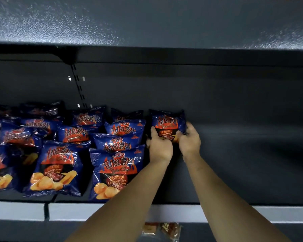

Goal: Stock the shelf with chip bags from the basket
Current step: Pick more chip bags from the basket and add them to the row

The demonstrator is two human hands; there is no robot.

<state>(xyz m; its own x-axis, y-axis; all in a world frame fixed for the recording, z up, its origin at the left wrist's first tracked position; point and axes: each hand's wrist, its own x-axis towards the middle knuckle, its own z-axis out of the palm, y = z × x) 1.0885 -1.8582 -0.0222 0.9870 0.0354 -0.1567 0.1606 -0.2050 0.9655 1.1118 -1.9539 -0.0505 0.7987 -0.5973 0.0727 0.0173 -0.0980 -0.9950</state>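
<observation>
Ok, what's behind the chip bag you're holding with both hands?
Only the dark back panel shows above and beside the held bag; no other bag peeks out. Directly behind it is hidden by the bag, left hand and right hand.

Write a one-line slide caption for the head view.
Left hand and right hand grip a blue chip bag deep on the shelf, right of the stocked bags.

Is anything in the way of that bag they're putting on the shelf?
Nothing visible: the left hand and right hand hold the chip bag deep on the shelf, just right of the stocked bags.
</observation>
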